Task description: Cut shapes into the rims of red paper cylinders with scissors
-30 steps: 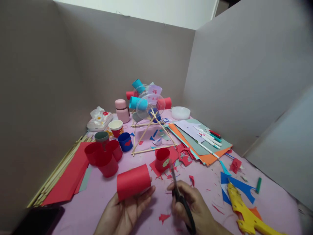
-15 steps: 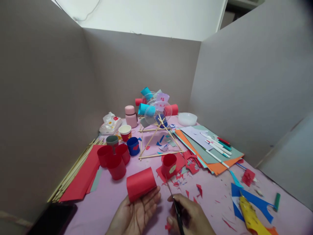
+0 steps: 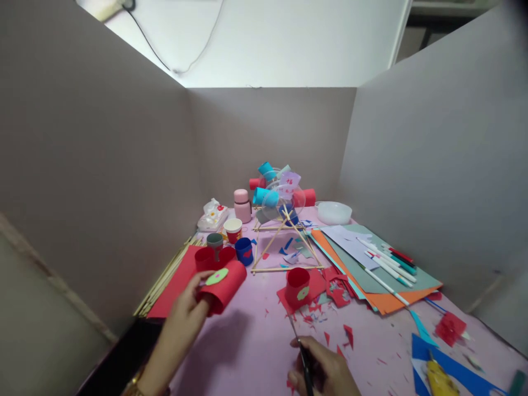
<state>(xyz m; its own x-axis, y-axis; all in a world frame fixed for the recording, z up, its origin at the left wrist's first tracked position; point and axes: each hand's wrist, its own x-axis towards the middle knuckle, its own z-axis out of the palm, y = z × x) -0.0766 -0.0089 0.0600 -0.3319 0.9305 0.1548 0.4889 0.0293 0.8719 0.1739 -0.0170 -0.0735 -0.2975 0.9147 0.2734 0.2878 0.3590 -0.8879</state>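
My left hand (image 3: 190, 301) grips a red paper tube (image 3: 231, 283), with fingers inside its near end. A light green oval piece (image 3: 217, 276) is on the tube's upper side. Behind it stand red paper cups (image 3: 205, 257), partly hidden, a grey cup (image 3: 215, 240) and a blue cup (image 3: 244, 250) with a red heart. My right hand (image 3: 325, 364) is closed round a slim, pointed, black-handled tool (image 3: 304, 357), whose exact kind is unclear. Beyond its tip, a red cup (image 3: 293, 283) with a green flower stands on red paper (image 3: 317, 281).
A stick frame (image 3: 289, 269) carries a wheel of coloured tubes (image 3: 266, 197). Paper sheets (image 3: 379, 300) and pens (image 3: 388, 269) lie at right, near a yellow tool (image 3: 440, 379). Sticks (image 3: 165, 283) lie left. A pink flask (image 3: 242, 206) and white bowl (image 3: 334, 213) stand behind.
My left hand has gone from lying palm up under the red tube to gripping it, raised farther left, and the green piece now shows. The view has shifted; my right hand keeps the tool.
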